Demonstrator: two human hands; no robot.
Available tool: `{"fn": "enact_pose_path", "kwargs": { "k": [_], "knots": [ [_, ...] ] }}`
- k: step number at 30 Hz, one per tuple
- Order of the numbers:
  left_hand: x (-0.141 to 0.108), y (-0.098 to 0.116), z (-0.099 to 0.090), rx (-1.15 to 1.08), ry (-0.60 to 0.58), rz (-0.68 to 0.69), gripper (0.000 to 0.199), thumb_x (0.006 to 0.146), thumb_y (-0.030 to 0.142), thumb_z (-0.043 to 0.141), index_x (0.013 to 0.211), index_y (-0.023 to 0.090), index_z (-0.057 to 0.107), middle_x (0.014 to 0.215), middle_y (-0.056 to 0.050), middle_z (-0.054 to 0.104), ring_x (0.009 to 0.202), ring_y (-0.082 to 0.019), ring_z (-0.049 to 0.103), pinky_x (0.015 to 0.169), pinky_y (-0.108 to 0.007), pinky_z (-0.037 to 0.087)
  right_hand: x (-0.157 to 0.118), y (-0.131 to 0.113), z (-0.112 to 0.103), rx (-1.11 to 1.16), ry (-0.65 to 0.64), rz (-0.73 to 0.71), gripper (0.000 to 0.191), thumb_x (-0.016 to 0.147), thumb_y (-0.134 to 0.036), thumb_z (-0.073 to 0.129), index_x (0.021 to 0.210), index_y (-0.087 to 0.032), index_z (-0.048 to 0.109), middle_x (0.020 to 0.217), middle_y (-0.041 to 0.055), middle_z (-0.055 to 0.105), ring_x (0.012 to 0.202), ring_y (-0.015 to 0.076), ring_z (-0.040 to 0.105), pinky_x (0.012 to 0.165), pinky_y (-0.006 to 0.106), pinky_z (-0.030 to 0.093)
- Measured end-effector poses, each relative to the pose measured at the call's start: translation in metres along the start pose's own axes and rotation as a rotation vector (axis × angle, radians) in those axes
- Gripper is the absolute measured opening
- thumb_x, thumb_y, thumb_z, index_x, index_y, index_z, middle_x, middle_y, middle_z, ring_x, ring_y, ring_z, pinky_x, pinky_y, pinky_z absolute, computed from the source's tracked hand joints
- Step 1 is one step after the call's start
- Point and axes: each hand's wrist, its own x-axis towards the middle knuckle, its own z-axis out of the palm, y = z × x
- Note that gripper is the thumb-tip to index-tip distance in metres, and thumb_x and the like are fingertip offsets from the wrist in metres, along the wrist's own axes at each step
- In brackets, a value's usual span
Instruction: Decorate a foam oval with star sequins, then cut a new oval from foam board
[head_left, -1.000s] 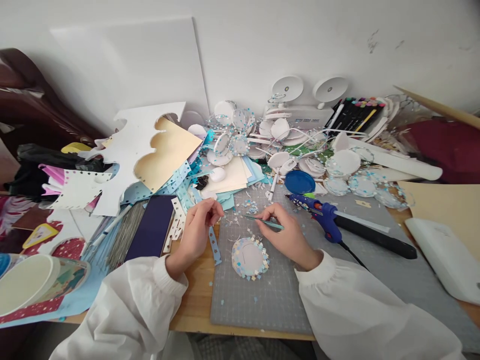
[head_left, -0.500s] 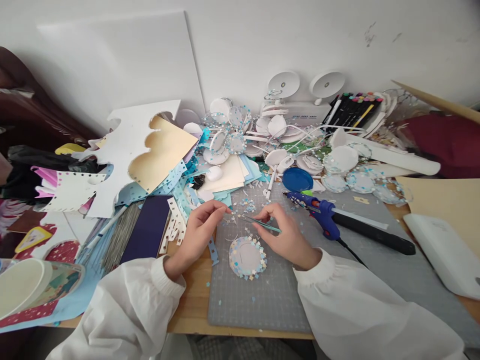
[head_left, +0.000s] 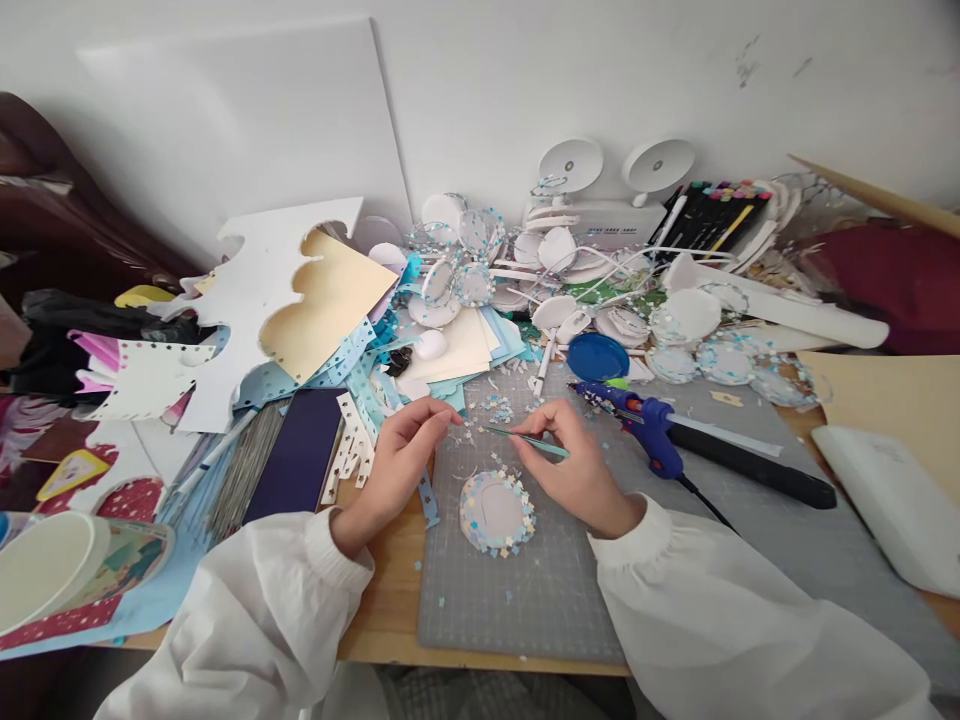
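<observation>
My right hand point(head_left: 564, 458) grips a pair of teal tweezers point(head_left: 541, 443), whose tips point left over a scatter of tiny paper stars. Thumb and forefinger of my left hand point(head_left: 409, 447) are pinched together near those tips; whatever lies between them is too small to make out. Small blue and cream paper stars point(head_left: 493, 406) lie loose on the mat just beyond my hands. Below and between my hands sits a round white disc point(head_left: 499, 512), its rim ringed with glued-looking blue and cream stars.
A grey cutting mat point(head_left: 525, 610) covers the wooden table. On the right lie a blue glue gun point(head_left: 645, 425) and a blue lid point(head_left: 597, 357). Wire-and-disc pieces point(head_left: 472, 250) crowd the back. Punched paper point(head_left: 300, 310), wires point(head_left: 247, 470) and a tub point(head_left: 82, 560) fill the left.
The tweezers in my right hand have narrowed, their arms now pressed together. My left hand stays pinched in nearly the same place. The disc has not moved on the mat.
</observation>
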Motion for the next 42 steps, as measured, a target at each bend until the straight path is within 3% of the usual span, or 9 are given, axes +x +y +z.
{"fn": "enact_pose_path", "kwargs": {
  "k": [7, 12, 17, 21, 27, 37, 42],
  "knots": [
    [-0.001, 0.002, 0.003, 0.042, -0.015, -0.002, 0.020, 0.083, 0.035, 0.058, 0.078, 0.016, 0.061, 0.068, 0.002, 0.053, 0.062, -0.009, 0.043, 0.057, -0.022, 0.034, 0.000, -0.014, -0.007, 0.251, 0.134, 0.071, 0.026, 0.081, -0.015, 0.063, 0.081, -0.024, 0.039, 0.079, -0.0003, 0.060, 0.082, 0.0169, 0.065, 0.074, 0.031, 0.050],
    [0.000, -0.003, 0.007, 0.064, -0.112, -0.039, 0.027, 0.080, 0.040, 0.062, 0.090, 0.015, 0.064, 0.057, 0.004, 0.044, 0.052, -0.008, 0.037, 0.049, -0.023, 0.027, -0.004, -0.022, -0.007, 0.386, 0.154, -0.002, 0.028, 0.081, -0.012, 0.063, 0.081, -0.025, 0.038, 0.078, -0.0009, 0.061, 0.080, 0.0155, 0.064, 0.073, 0.030, 0.051],
    [-0.001, 0.000, 0.006, 0.074, -0.043, -0.026, 0.024, 0.083, 0.039, 0.058, 0.081, 0.016, 0.062, 0.065, 0.002, 0.050, 0.059, -0.009, 0.042, 0.055, -0.022, 0.033, -0.004, -0.020, -0.009, 0.203, 0.124, -0.022, 0.026, 0.081, -0.013, 0.063, 0.081, -0.024, 0.039, 0.080, 0.0007, 0.060, 0.081, 0.0172, 0.065, 0.072, 0.031, 0.050],
    [-0.001, 0.005, 0.004, 0.059, -0.003, -0.017, 0.021, 0.086, 0.035, 0.054, 0.077, 0.016, 0.059, 0.071, 0.002, 0.053, 0.065, -0.010, 0.044, 0.060, -0.022, 0.035, -0.001, -0.016, -0.015, -0.050, -0.036, -0.042, 0.024, 0.080, -0.013, 0.062, 0.082, -0.024, 0.040, 0.080, 0.0006, 0.057, 0.080, 0.0181, 0.065, 0.066, 0.028, 0.047],
    [-0.001, 0.002, 0.002, 0.084, -0.007, -0.013, 0.019, 0.086, 0.033, 0.052, 0.078, 0.018, 0.060, 0.072, 0.002, 0.054, 0.063, -0.010, 0.043, 0.061, -0.023, 0.035, 0.002, -0.015, -0.024, -0.177, -0.220, -0.068, 0.026, 0.079, -0.010, 0.058, 0.079, -0.024, 0.035, 0.075, -0.0029, 0.051, 0.078, 0.0158, 0.063, 0.065, 0.026, 0.043],
    [-0.001, 0.004, 0.004, 0.105, -0.005, -0.040, 0.023, 0.084, 0.037, 0.052, 0.077, 0.018, 0.062, 0.066, 0.002, 0.053, 0.061, -0.011, 0.044, 0.059, -0.024, 0.035, 0.002, -0.014, -0.022, -0.103, -0.217, -0.030, 0.029, 0.081, -0.009, 0.055, 0.076, -0.024, 0.031, 0.074, -0.0035, 0.045, 0.076, 0.0145, 0.062, 0.066, 0.025, 0.043],
    [-0.001, 0.003, 0.005, 0.100, -0.010, -0.046, 0.022, 0.084, 0.037, 0.053, 0.076, 0.018, 0.062, 0.064, 0.001, 0.053, 0.061, -0.011, 0.045, 0.056, -0.023, 0.035, 0.001, -0.017, -0.023, -0.023, -0.136, -0.029, 0.029, 0.082, -0.012, 0.056, 0.075, -0.024, 0.030, 0.075, -0.0016, 0.052, 0.077, 0.0159, 0.061, 0.067, 0.027, 0.044]
  ]
}}
